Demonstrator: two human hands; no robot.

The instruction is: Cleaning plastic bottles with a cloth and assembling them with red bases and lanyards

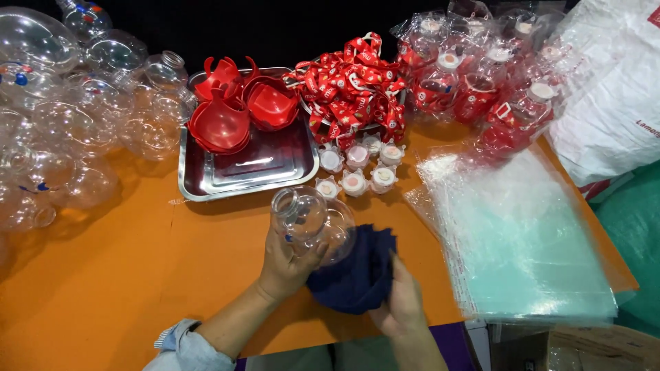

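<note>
My left hand (287, 264) grips a clear round plastic bottle (308, 221) by its lower side, its open neck tilted up and to the left. My right hand (401, 302) holds a dark blue cloth (357, 275) that is pressed against the bottle's right side and bottom. Both hands are over the orange table (124, 275), near its front edge. Just beyond the bottle lie several small white caps (357, 168).
A steel tray (254, 168) holds red plastic shells (237, 106). Red lanyards (350, 86) are heaped behind the caps. Many clear bottles (69, 117) pile up at the left. Bagged finished bottles (481, 75) lie at the back right, a stack of clear plastic bags (522, 240) at the right.
</note>
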